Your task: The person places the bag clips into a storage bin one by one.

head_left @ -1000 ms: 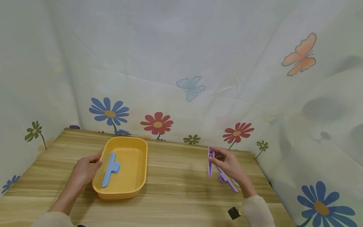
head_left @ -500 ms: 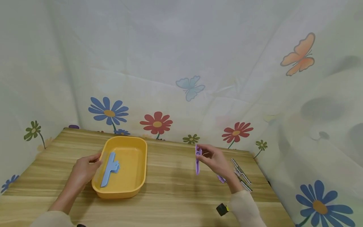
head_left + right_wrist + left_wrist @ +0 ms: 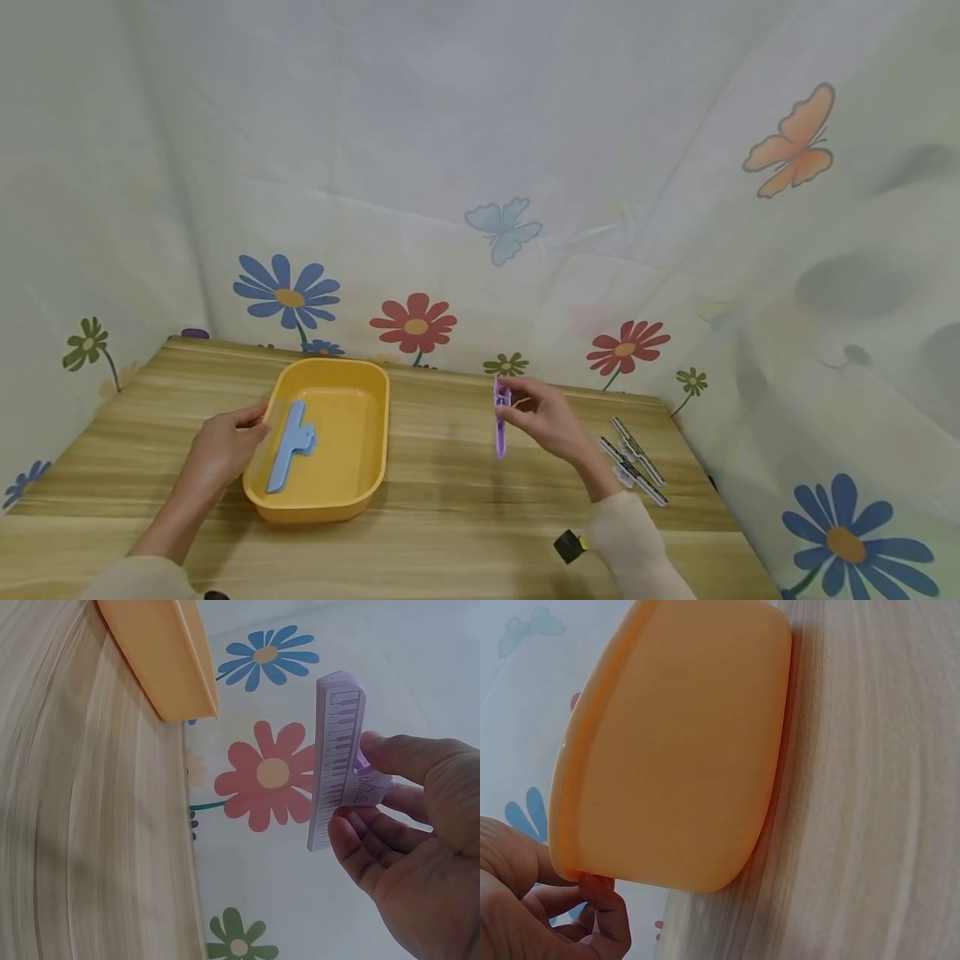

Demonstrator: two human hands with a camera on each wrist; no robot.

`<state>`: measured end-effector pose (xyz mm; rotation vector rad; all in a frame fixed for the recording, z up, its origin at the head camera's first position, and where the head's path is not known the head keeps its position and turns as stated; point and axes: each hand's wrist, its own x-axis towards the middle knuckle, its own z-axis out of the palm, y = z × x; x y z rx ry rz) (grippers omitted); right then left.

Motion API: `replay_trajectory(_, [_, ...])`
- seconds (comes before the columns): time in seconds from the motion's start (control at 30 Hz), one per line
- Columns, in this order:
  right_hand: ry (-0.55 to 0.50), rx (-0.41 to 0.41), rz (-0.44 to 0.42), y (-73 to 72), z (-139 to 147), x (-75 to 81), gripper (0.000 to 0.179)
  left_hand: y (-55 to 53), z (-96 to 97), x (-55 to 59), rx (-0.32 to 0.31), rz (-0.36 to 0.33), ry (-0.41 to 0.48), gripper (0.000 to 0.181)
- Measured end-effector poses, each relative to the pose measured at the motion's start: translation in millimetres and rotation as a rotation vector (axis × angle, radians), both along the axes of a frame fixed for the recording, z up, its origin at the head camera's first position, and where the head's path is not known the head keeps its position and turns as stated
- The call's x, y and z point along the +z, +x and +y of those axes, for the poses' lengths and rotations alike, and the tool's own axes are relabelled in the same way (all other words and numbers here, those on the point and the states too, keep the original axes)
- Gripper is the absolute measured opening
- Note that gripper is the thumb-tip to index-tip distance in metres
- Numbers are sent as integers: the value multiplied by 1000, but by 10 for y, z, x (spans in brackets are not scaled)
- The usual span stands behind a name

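Observation:
My right hand pinches a purple clip upright above the table. In the right wrist view, the clip shows a piano-key print on its long bar, with thumb and fingers on its small handle. At left, my left hand grips the left rim of a yellow plastic tray. The left wrist view has the fingers curled at the tray's rim. Inside that tray lies a light blue clip, slanted along the left side.
Two black-and-white patterned clips lie side by side on the wooden table at right, beyond my right forearm. Along the table's back edge hangs a pale curtain printed with flowers and butterflies. A small black piece sticks out beside my right sleeve.
My right hand has moved left with the purple clip. Another purple clip seen on the table earlier is out of sight now, and the black-and-white clips are uncovered. The left hand and tray stay put.

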<state>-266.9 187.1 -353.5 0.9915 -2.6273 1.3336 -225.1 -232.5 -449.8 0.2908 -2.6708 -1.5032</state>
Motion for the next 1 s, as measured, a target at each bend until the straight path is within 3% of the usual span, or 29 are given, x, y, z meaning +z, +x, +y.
replay_trajectory(0.67, [-22, 107, -16, -68, -309, -45, 45, 38, 24, 44, -5, -22, 10, 49])
replay_trajectory(1.0, [-1, 113, 3, -79, -475, -13, 44, 39, 21, 46, -8, -27, 17, 50])
